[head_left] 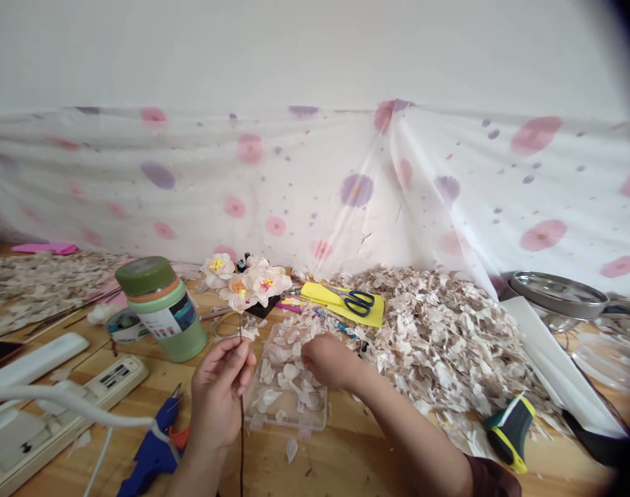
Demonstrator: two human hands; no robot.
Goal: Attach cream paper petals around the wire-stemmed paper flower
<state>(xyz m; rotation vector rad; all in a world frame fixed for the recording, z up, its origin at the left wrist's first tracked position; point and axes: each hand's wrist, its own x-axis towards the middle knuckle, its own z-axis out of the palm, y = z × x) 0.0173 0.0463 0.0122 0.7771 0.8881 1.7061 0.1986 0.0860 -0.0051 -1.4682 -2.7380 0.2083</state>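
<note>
Upright in my left hand (pixel 226 376) is a thin dark flower stem (pixel 242 428), pinched between thumb and fingers. A small pale flower with a pinkish centre (pixel 239 298) tops it, overlapping other white flowers (pixel 267 281) behind. My right hand (pixel 329 360) is over the right side of a clear plastic box (pixel 315 418). Its fingers are curled down toward the petals, and their tips are hidden, so whatever they pinch does not show. Loose whitish petals (pixel 289 376) fill much of the box. One single petal (pixel 292 451) lies on the wood in front.
A big petal heap (pixel 450 338) spreads at right, beside a yellow-and-black tool (pixel 510 431). Scissors (pixel 357 302) rest on yellow paper (pixel 315 293) behind the box. At left stand a green jar (pixel 176 331), a blue glue gun (pixel 157 442) and a power strip (pixel 87 421) with white cables.
</note>
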